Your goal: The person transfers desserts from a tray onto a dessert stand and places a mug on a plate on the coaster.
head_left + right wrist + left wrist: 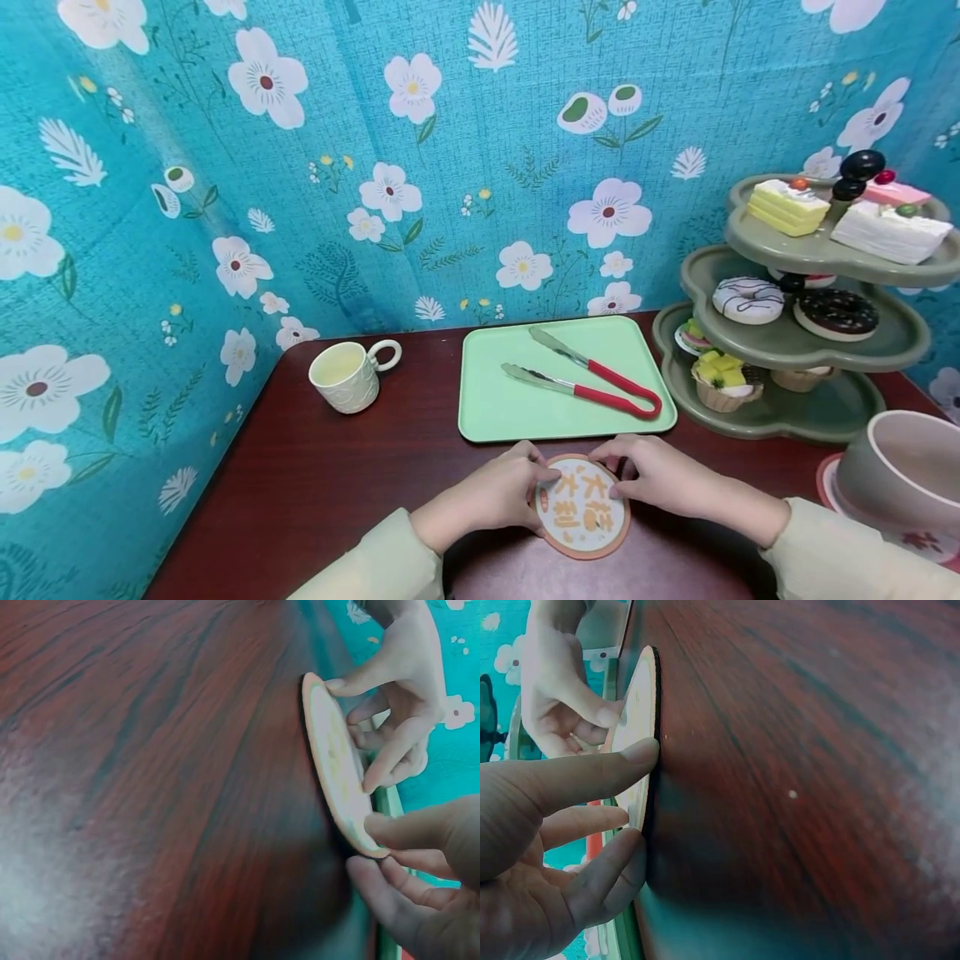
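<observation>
A round coaster (583, 521) with an orange rim and orange characters on a pale face lies low over the table in front of me. My left hand (501, 490) grips its left side; the thumb (641, 754) sits at the near edge, with other fingers curled at the rim farther round. On the upper right, my right hand (660, 475) pinches the coaster's rim. In the right wrist view one fingertip (379, 825) rests on the printed face, while another lies against the edge below.
Behind the hands is a green tray (487, 417) bearing red-handled tongs (611, 398). A white cup (347, 379) stands at left on the dark wooden table (300, 500). A three-tier stand (795, 350) of cakes and donuts, plus a grey cup (900, 467) on another coaster (827, 483), occupies the right.
</observation>
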Tool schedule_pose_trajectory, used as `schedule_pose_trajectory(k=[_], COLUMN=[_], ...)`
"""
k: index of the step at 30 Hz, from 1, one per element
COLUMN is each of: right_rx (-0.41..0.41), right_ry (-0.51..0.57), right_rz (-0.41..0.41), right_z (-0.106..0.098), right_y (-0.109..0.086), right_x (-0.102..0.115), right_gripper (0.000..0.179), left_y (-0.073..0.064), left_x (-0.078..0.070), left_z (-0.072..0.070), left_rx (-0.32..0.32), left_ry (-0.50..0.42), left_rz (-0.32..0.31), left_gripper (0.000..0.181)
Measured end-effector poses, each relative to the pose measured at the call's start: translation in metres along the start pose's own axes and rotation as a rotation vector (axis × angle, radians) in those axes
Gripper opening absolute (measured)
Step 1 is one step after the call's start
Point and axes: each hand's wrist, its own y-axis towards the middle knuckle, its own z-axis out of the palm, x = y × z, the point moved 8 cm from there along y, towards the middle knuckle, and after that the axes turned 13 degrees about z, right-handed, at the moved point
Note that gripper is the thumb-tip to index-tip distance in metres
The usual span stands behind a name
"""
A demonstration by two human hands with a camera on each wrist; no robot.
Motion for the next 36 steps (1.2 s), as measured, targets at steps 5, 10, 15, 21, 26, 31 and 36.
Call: schedule_pose_trajectory(k=[5,10,15,21,26,31,36], right_rx=[-0.049,-0.072,-0.076,-0.055,-0.035,-0.023,-0.029], right_ry=[-0.004,-0.036,-0.054,-0.045,-0.040,-0.035,-0.045], right_rz=[0.013,0.014,0.007,0.029,0.044,0.061,0.046], right_z=[-0.001,-0.003,-0.004,-0.010,-0.015,-0.018,-0.024], right_y=[0.001,0.000,-0.004,-0.010,-0.014,-0.017,-0.022], right_x=[-0.005,-0.008,-0.011,-0.020,-0.027,-0.034,-0.040], right_gripper=[0.036,0.036,0.035,0.034,0.033,0.032,0.032], left_y=[0.002,0.004,0.005,0.002,-0.004,-0.009,-0.018], left_x=[-0.001,-0.003,-0.004,0.002,0.011,0.016,0.022], left_z=[0.001,0.002,0.002,-0.005,-0.010,-0.018,-0.031], left_rx=[-0.002,-0.005,-0.004,-0.026,-0.047,-0.103,-0.203], left_ry=[-0.013,-0.029,-0.056,-0.051,-0.147,-0.271,-0.324], left_rz=[0.006,0.032,0.061,0.048,0.002,0.021,0.048], left_gripper=[0.071,0.069,0.066,0.064,0.059,0.054,0.047])
